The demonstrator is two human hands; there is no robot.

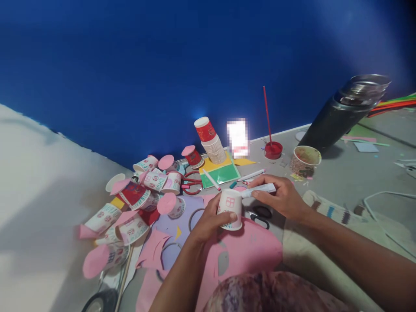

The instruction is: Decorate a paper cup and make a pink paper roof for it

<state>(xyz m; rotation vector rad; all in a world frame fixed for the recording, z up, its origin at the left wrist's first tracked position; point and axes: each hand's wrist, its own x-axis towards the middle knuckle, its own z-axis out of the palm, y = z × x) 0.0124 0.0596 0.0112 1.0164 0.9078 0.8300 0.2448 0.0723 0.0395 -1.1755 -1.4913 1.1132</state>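
Note:
My left hand [211, 219] grips a white paper cup [230, 214] that stands bottom up, with a pink window drawn on its side. My right hand [282, 195] is closed around a pale tube [264, 189], probably glue, whose narrow end meets the cup's upper edge. Below the cup spreads cut pink paper [253, 247], and black-handled scissors [261, 214] lie just right of it. A white marker [211, 180] rests beyond the cup, beside another marker [251, 175].
Several decorated cups with pink paper discs [167, 203] crowd the left. At the back are a cup stack [214, 147], red-handled scissors [191, 184] and a red lid with a stick [273, 150]. A dark flask [334, 117], scrap cup [303, 162] and cloth [325, 212] occupy the right.

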